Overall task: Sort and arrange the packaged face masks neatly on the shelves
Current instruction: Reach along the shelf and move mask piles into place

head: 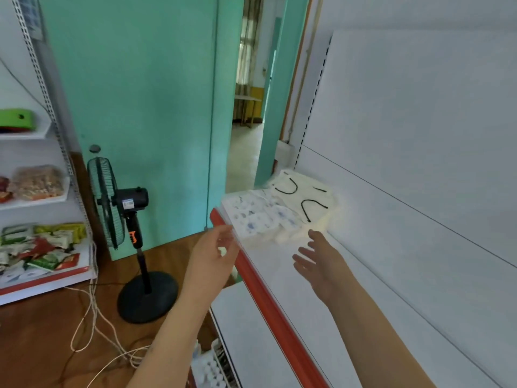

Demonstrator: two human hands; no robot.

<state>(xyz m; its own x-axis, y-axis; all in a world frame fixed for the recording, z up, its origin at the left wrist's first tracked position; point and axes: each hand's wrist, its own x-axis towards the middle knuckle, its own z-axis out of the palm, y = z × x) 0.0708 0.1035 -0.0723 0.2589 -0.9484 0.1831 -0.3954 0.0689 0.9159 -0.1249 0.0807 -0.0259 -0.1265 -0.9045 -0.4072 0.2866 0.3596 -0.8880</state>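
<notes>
Packaged face masks lie at the far end of a white shelf (302, 298) with a red front edge. The near packs (260, 217) are white with a blue print. Behind them lie cream packs (305, 200) with black ear loops showing. My left hand (215, 253) hovers at the shelf's front edge, fingers apart, just short of the blue-printed packs. My right hand (319, 261) is over the shelf, open, fingers spread toward the cream packs, touching nothing that I can see.
A black standing fan (123, 217) stands on the wooden floor to the left, with loose cords beside it. Another shelf unit (42, 247) at the far left holds snack packets. A lower shelf (246, 331) juts out below. A doorway opens behind the masks.
</notes>
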